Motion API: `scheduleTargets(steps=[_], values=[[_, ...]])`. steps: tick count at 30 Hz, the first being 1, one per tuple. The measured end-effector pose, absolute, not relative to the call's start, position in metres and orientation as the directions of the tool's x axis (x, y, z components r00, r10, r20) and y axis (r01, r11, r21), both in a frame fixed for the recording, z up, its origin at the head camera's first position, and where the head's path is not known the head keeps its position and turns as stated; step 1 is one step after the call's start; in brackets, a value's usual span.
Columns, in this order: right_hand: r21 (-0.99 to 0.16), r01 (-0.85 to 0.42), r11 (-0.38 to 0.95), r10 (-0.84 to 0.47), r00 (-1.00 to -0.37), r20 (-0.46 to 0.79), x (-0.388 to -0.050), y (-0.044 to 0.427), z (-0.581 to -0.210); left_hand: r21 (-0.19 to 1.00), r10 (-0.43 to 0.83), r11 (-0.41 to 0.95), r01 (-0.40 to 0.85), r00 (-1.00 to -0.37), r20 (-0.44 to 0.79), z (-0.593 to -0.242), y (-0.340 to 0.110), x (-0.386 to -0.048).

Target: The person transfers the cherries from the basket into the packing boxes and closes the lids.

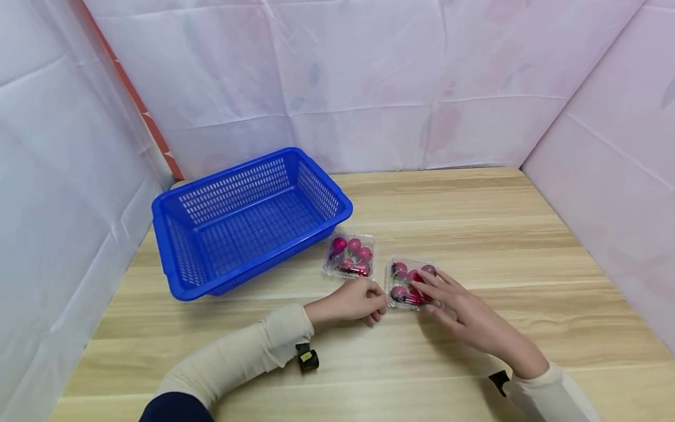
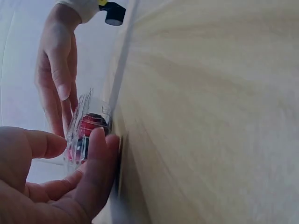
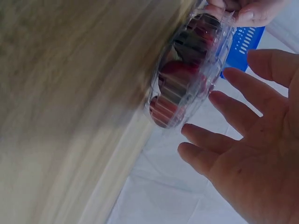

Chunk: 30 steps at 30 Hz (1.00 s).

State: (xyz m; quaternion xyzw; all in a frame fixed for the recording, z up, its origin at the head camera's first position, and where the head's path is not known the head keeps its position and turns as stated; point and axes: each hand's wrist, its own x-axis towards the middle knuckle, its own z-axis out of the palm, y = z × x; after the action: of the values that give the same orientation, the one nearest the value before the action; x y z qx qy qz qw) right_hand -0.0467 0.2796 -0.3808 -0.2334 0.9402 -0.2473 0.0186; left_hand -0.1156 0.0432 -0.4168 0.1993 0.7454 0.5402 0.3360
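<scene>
Two clear plastic boxes with red round things inside stand on the table. My left hand (image 1: 358, 299) is at the near left corner of the right-hand clear plastic box (image 1: 391, 287), pinching its edge between thumb and fingers; the right wrist view shows this left hand (image 3: 247, 11) at the box's end. Over the same box, my right hand (image 1: 469, 316) has its fingers spread, fingertips above the lid. In the right wrist view the fingers of my right hand (image 3: 261, 126) look apart from the clear plastic box (image 3: 187, 70). The other clear plastic box (image 1: 349, 256) lies just left, its lid down.
A blue plastic basket (image 1: 253, 258) with slotted walls stands at the left, its near right corner beside the left-hand box. The wooden table (image 1: 506, 234) meets white patterned cloth (image 1: 358, 135) at the back and sides.
</scene>
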Motion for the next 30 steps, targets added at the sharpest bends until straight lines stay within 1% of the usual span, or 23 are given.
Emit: scheduleTargets(steps=[3, 5, 7, 17, 21, 30], values=[[-0.489, -0.426, 0.761, -0.459, -0.886, 0.058, -0.0464, 0.2792, -0.3823, 0.936, 0.658, 0.276, -0.217, -0.668, -0.349, -0.4206, 0.046, -0.1145], [-0.49, -0.433, 0.757, -0.467, -0.882, 0.058, -0.0462, 0.2789, -0.3834, 0.925, 0.651, 0.254, -0.282, -0.658, -0.379, -0.4219, 0.0474, -0.1141], [-0.492, -0.435, 0.754, -0.472, -0.88, 0.054, -0.0461, 0.2784, -0.3841, 0.916, 0.646, 0.244, -0.318, -0.651, -0.398, -0.4228, 0.0484, -0.1142], [-0.492, -0.456, 0.742, -0.487, -0.87, 0.072, -0.0455, 0.2763, -0.386, 0.886, 0.664, 0.189, -0.424, -0.61, -0.433, -0.4233, 0.0506, -0.115], [-0.492, -0.461, 0.739, -0.49, -0.868, 0.078, -0.0456, 0.2762, -0.3867, 0.879, 0.661, 0.164, -0.448, -0.612, -0.435, -0.4238, 0.0515, -0.1151], [-0.467, -0.462, 0.754, -0.482, -0.872, 0.085, -0.0455, 0.2764, -0.3885, 0.882, 0.655, 0.145, -0.449, -0.625, -0.426, -0.4275, 0.0529, -0.1144]])
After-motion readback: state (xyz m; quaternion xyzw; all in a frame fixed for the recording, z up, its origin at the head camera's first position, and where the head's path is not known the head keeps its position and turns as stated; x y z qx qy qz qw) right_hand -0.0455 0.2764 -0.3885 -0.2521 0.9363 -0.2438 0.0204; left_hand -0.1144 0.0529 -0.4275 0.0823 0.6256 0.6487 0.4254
